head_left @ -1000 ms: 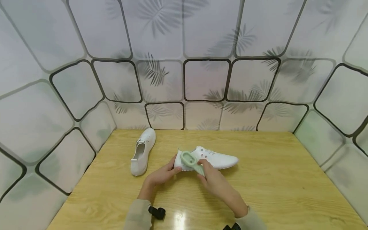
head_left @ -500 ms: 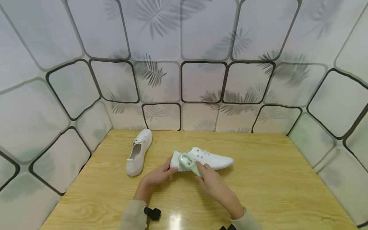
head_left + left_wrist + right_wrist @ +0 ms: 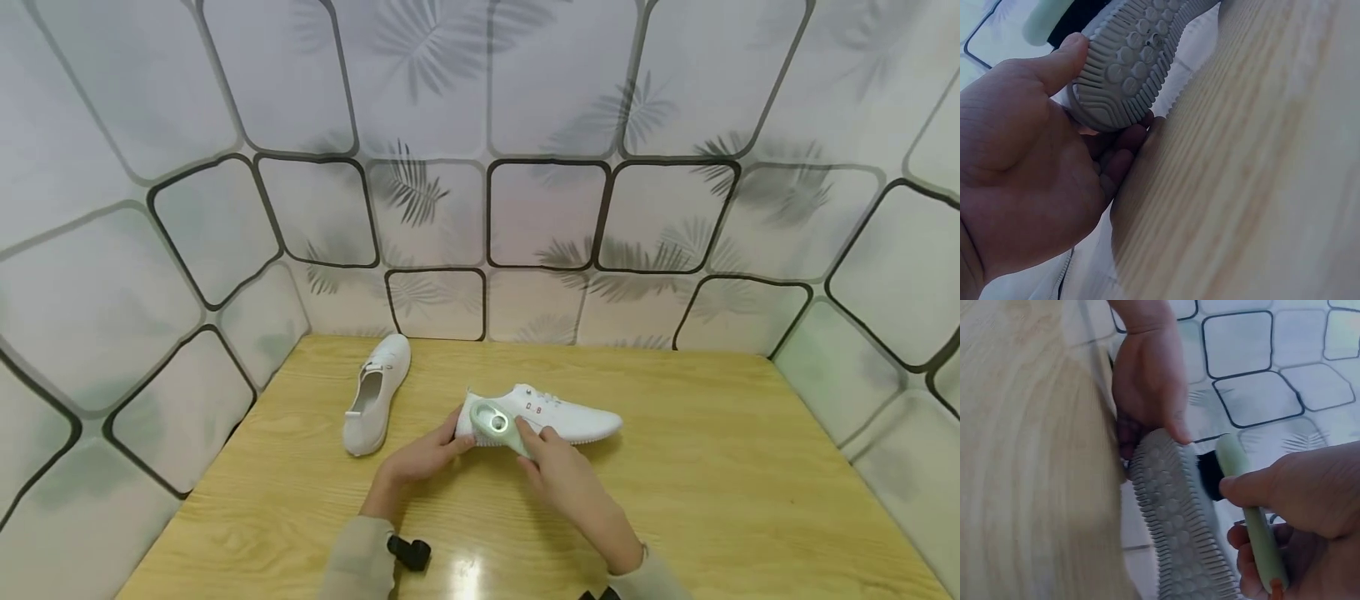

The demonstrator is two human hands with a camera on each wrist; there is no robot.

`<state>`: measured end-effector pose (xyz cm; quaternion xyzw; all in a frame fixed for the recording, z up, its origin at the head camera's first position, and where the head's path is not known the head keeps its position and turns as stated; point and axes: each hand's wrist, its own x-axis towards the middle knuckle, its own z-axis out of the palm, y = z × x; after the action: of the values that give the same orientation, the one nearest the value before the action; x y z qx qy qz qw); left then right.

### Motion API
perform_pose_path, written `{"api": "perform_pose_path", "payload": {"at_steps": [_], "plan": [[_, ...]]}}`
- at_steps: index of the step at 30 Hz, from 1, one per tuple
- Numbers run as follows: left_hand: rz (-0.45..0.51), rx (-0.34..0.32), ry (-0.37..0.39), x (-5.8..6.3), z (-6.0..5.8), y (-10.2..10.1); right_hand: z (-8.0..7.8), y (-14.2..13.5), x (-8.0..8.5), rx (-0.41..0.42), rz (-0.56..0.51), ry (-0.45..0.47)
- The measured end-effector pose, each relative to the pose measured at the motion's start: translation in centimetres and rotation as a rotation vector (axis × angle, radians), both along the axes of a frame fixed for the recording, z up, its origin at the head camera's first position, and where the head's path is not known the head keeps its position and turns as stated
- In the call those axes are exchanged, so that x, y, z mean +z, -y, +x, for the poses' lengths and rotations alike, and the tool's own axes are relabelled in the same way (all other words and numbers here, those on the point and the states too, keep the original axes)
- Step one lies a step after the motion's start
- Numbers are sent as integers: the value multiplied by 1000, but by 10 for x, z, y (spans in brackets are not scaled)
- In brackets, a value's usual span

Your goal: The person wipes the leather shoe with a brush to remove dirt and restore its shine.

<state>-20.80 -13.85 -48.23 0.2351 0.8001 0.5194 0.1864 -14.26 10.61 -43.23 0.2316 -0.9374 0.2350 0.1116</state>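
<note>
A white lace-up shoe (image 3: 577, 421) with small red letters on its side lies across the table, toe to the right, its ribbed grey sole (image 3: 1129, 69) facing me. My left hand (image 3: 423, 454) holds its heel, thumb on the near edge and fingers curled behind and under it. In my right hand (image 3: 562, 471) is a pale green brush (image 3: 491, 421), gripped by its handle. The black bristles (image 3: 1210, 475) lie against the shoe's side near the heel, seen in the right wrist view. The brush head covers part of the heel in the head view.
A second white shoe (image 3: 377, 392) stands upright on the wooden table (image 3: 712, 492) at the back left, toe pointing away. Patterned curtain-like walls (image 3: 547, 217) close off the back and both sides.
The brush shifts a little to the right along the heel side and back again, its head tilting slightly. The held shoe and the left hand keep their place; the head view sways slightly.
</note>
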Motion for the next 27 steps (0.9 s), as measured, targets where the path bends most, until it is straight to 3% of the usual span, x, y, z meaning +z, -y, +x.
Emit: {"api": "perform_pose_path", "payload": {"at_steps": [7,15,21,27], "plan": [[16,-21,15,0,-3,-6,-2,2,-6,63,-9,55],[15,7,25,0,-1,-5,-2,-5,-2,-10,0,63],[2,-18,-9,-3,-1,-3,-2,-2,-2,93,-2,111],[-8,5,3,-2,-1,-4,-1,-9,2,23,-2,102]]}}
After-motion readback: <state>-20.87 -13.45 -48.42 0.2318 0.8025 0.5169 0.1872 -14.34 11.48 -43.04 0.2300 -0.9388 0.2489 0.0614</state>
